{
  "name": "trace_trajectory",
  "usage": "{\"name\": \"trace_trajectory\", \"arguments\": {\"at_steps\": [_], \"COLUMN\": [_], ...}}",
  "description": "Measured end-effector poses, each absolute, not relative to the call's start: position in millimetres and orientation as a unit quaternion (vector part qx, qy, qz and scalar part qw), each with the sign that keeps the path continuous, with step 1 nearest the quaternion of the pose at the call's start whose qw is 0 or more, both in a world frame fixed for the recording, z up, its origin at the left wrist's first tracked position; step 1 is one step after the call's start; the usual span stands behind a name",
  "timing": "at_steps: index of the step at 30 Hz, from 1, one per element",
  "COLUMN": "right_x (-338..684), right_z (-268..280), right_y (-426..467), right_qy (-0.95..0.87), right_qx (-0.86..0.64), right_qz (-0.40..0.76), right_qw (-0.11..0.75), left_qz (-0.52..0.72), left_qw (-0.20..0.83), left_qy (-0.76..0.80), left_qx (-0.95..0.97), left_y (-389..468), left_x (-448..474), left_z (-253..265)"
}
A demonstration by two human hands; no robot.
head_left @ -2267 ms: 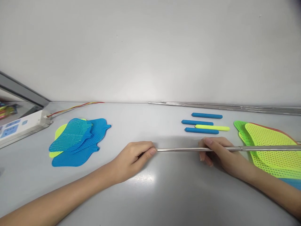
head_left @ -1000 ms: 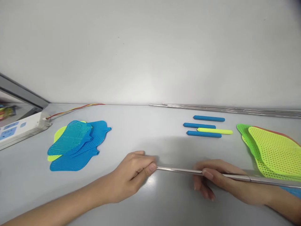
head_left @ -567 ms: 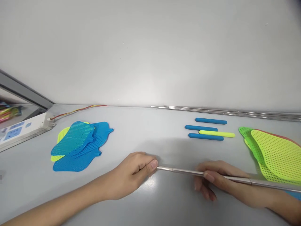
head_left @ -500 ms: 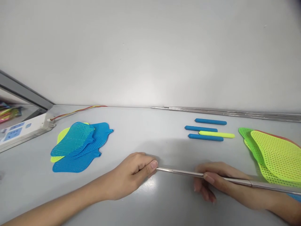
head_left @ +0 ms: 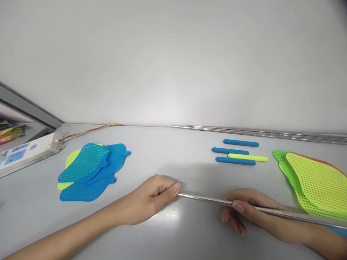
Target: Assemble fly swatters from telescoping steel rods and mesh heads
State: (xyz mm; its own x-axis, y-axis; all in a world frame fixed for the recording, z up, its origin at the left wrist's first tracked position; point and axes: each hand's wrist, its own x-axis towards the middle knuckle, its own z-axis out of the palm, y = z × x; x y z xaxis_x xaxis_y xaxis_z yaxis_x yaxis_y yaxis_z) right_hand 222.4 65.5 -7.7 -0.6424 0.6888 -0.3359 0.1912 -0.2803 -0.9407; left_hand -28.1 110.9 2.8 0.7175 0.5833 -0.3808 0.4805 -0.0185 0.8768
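Observation:
A jointed silver telescopic rod [head_left: 211, 199] runs across the front of the table, out past the right edge of the view. My left hand [head_left: 155, 198] pinches its thin left end between thumb and fingers. Further right along the same rod, my right hand [head_left: 249, 209] grips it, with the thumb on top and some fingers curled below. The rod's thicker sections pass over the right wrist. Just behind the right hand lie blue handle sleeves [head_left: 235, 161] and one yellow sleeve [head_left: 248, 157], side by side.
Left are blue and yellow perforated swatter heads [head_left: 84, 162]; right, yellow, green and red ones [head_left: 320, 173]. Several thin metal rods [head_left: 257, 132] lie along the wall. A white power strip [head_left: 29, 151] with a red-yellow wire [head_left: 92, 130] sits far left. Part of something blue [head_left: 337, 234] shows lower right.
The view has shifted slightly. Both hands keep their hold on the rod, with almost no movement between them.

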Motion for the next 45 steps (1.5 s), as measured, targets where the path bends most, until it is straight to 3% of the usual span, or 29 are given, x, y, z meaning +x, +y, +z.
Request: {"name": "trace_trajectory", "arguments": {"at_steps": [14,27,45], "right_x": [221,220,222], "right_z": [-14,-26,-2], "right_y": [65,67,62], "right_qy": [-0.515,-0.432,-0.545], "right_qx": [-0.373,-0.338,-0.366], "right_qz": [0.736,0.789,0.733], "right_qw": [0.233,0.277,0.178], "left_qz": [0.118,0.252,0.261], "left_qw": [0.537,0.241,0.067], "left_qy": [0.404,0.351,0.258], "left_qx": [0.731,0.869,0.928], "left_y": [110,98,91], "left_x": [-25,-25,-25], "left_z": [-10,-20,-23]}}
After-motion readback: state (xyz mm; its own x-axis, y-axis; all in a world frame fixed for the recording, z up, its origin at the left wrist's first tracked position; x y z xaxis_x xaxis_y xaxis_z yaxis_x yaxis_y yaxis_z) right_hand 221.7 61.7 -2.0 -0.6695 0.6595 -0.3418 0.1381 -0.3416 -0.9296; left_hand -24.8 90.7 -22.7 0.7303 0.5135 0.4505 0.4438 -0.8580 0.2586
